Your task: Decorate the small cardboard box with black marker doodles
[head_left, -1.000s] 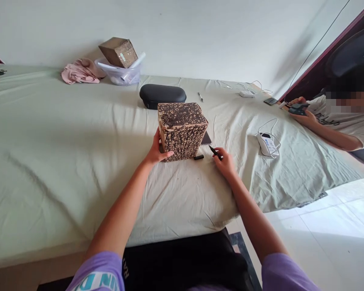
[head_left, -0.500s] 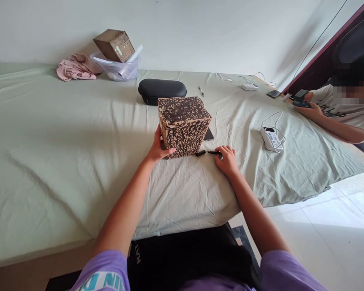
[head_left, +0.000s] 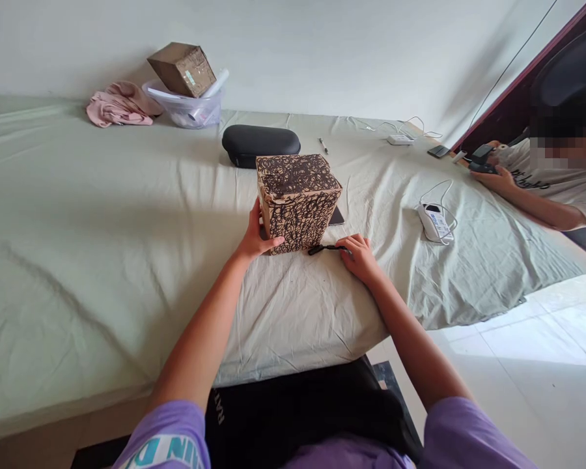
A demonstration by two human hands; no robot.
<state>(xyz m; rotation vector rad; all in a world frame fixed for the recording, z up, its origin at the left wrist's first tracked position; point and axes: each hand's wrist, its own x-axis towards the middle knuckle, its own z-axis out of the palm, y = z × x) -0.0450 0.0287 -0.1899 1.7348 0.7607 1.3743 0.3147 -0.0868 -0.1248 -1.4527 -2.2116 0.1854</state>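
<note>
A cardboard box (head_left: 300, 218) covered in black looping scribbles stands upright in front of me. My left hand (head_left: 254, 238) grips its left side, thumb on the front face and fingers round the side and back. To the right of the box, my right hand (head_left: 359, 254) is closed on a black marker (head_left: 331, 247), low over the cloth. The marker's tip end meets its black cap (head_left: 315, 250), which lies by the box's lower right corner. Whether the tip is inside the cap is hard to tell. A dark flat object (head_left: 336, 217) shows partly behind the box.
A black case (head_left: 261, 146) sits behind the box, with a pen (head_left: 323, 146) to its right. Further left are a plastic basin (head_left: 190, 116) holding a carton and a pink cloth (head_left: 122, 105). A white power strip (head_left: 435, 223) lies right. Another person (head_left: 551, 176) sits at far right.
My right hand has moved slightly left with the marker, closing the gap to the cap. The cap has shifted a little left. My left hand keeps its hold on the box.
</note>
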